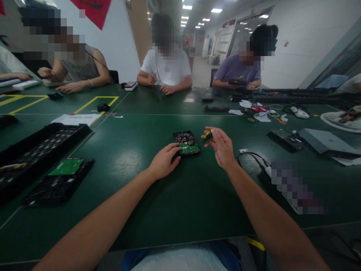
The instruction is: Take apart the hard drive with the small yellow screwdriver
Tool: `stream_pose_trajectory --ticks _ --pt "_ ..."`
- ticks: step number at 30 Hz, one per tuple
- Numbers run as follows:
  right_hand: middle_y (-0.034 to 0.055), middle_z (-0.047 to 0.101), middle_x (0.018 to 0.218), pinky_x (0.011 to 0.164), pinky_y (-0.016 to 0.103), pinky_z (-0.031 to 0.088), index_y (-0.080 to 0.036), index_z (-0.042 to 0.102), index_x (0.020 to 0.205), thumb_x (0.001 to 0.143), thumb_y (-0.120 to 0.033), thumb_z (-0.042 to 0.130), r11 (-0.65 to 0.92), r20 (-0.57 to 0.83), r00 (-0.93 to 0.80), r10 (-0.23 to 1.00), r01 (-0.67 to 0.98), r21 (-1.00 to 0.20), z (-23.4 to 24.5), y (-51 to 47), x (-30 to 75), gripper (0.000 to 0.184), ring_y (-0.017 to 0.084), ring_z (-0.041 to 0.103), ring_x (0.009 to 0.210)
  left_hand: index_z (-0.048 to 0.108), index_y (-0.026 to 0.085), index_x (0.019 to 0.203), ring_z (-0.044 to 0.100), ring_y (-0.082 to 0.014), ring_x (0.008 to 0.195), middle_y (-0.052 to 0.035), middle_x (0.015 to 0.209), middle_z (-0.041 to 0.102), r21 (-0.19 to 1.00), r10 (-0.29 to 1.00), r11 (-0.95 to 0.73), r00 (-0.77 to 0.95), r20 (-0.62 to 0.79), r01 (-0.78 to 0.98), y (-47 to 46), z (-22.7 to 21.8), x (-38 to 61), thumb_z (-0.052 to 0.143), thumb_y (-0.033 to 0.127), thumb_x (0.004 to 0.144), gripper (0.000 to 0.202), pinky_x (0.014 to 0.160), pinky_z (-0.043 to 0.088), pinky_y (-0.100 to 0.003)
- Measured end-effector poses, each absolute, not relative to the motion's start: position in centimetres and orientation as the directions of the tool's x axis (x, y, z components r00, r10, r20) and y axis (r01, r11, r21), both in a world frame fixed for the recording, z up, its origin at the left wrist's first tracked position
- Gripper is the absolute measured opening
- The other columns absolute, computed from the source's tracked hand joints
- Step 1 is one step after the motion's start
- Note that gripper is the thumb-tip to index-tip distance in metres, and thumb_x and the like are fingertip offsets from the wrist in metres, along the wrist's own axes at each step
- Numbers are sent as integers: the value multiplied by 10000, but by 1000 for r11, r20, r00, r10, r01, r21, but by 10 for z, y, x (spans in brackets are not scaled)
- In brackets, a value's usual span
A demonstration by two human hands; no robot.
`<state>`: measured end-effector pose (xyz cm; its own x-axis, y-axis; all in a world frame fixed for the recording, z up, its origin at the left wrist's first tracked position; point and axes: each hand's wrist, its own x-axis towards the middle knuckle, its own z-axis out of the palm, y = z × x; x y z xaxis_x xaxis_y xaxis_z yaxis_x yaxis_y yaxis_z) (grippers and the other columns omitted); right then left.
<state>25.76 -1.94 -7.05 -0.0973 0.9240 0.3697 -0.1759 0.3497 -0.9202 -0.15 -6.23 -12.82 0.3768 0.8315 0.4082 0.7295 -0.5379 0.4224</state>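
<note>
In the middle of the green table lies a hard drive (189,148), its green circuit board facing up along the near side. My left hand (166,162) grips the drive's left edge, with fingertips over the board and the thumb by the near corner. My right hand (221,146) is closed around a screwdriver (208,134) with a yellow and black handle, just right of the drive. The screwdriver's thin shaft points down and left toward the drive; whether its tip touches anything is too small to tell.
Left stand a long black tray (42,150) and a black unit with a green board (66,166). To the right are a phone-like device on a cable (293,188), another drive (286,139) and a grey box (328,141). Several people (169,67) sit across the table.
</note>
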Motion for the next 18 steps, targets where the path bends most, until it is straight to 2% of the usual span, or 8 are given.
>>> stream_pose_trajectory --ticks 3,8,13,18 --pt "43 717 1109 614 271 595 -300 766 1107 943 -570 672 348 367 -94 926 -170 -922 -70 -21 256 329 193 698 958 594 208 1406 576 -302 1362 -137 1500 558 420 833 -536 377 406 732 -62 -128 -2 554 307 999 421 1146 506 -503" --pt "45 712 1155 675 287 619 -277 762 1029 922 -527 713 300 343 -104 934 -294 -907 -69 -22 255 276 197 695 990 591 197 1408 569 -307 1369 -139 1499 560 427 838 -529 374 397 733 -62 -127 -1 561 306 997 426 1146 506 -509" --pt "55 712 1138 705 306 626 -245 735 1020 953 -544 651 258 325 -125 937 -378 -889 -71 -18 257 318 208 709 984 599 198 1398 574 -308 1364 -140 1501 558 435 839 -528 369 399 729 -63 -127 -1 568 293 990 419 1148 502 -516" --pt "37 701 1091 642 262 596 -255 726 1001 945 -500 683 308 355 -99 930 -318 -896 -70 -20 256 255 185 699 941 597 196 1405 578 -306 1359 -142 1494 563 436 832 -539 375 408 721 -63 -125 -1 568 290 992 424 1145 508 -506"
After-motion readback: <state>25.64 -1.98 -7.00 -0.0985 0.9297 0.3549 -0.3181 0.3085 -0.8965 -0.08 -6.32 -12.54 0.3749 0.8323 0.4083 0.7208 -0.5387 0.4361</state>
